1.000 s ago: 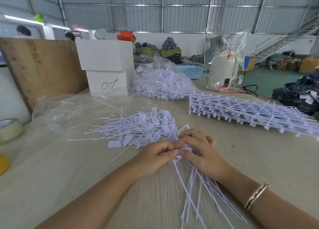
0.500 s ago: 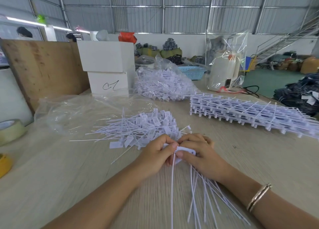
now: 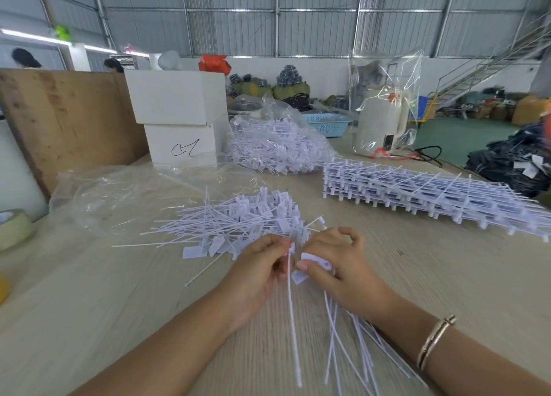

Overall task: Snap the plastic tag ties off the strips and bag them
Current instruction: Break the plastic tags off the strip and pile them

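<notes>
1. Here the left hand (image 3: 262, 272) pinches one tag tie (image 3: 292, 312) by its head, tail hanging toward the person, probably just snapped free.
2. The right hand (image 3: 334, 264) grips the remaining strip (image 3: 314, 263), steadying it.
3. Loose ties (image 3: 238, 219) are heaped just beyond on the worktop (image 3: 89, 291), beside the open clear bag (image 3: 125, 193), handy for bagging.

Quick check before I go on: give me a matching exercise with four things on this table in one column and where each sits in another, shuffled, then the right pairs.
Things:
1. single tie
2. loose tie pile
3. strip stack
4. tape roll

Places:
A. far left edge of the table
B. right side of the table, beyond the right hand
C. pinched in the left hand
D. just beyond both hands, beside the empty clear bag

Pairs: 1-C, 2-D, 3-B, 4-A
</notes>
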Available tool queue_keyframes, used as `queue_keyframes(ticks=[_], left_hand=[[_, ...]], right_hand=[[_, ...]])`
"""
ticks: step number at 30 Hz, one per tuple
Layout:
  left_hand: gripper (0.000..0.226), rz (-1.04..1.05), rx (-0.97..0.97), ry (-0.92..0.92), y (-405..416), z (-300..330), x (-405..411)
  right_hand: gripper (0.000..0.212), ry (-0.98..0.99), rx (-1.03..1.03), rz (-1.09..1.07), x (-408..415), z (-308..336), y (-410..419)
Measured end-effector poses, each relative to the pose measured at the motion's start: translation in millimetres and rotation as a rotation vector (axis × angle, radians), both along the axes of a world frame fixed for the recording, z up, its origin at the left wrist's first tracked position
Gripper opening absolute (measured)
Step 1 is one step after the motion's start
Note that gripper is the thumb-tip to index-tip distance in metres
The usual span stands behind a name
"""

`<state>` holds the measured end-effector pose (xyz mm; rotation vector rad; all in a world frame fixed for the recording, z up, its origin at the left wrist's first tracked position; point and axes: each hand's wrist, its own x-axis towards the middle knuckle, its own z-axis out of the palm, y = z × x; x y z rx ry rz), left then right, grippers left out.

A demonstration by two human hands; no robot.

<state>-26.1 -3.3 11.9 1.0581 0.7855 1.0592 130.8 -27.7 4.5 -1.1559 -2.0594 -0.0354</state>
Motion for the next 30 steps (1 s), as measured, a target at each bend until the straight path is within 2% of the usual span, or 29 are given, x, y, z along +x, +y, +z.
queue_keyframes(ticks=[4,7,10,13,15,17,20,22,25,28,30], left_hand=[[0.017,0.003,0.267,0.264,-3,-5,-1],[0.010,0.086,0.408,0.480,0,-6,0],[0.022,0.182,0.525,0.638,3,-8,2],[0.038,0.155,0.503,0.678,3,-8,2],[0.035,0.154,0.522,0.724,2,-7,-1],[0.023,0.216,0.633,0.819,0,-5,-9],[0.056,0.138,0.692,1.074,-3,-5,-20],[0.063,0.054,0.688,1.213,-6,-7,-20],[0.055,0.063,0.737,1.219,-9,-10,-14],[0.036,0.156,0.773,1.197,-10,-9,-13],[0.034,0.228,0.763,1.253,-8,-7,-16]], right_hand=[[0.043,0.069,-0.003,-0.056,3,1,5],[0.017,0.194,-0.024,-0.163,6,3,10],[0.009,0.239,-0.132,-0.351,11,1,16],[0.029,0.324,-0.255,-0.430,18,-2,19],[0.038,0.340,-0.261,-0.411,21,0,17],[0.040,0.290,-0.246,-0.427,25,3,14],[0.041,0.152,-0.323,-0.477,41,13,9],[0.050,-0.003,-0.497,-0.505,51,17,4],[0.047,-0.215,-0.662,-0.487,46,11,-3],[0.041,-0.161,-0.672,-0.415,33,8,-3],[0.035,-0.086,-0.717,-0.341,27,12,-4]])
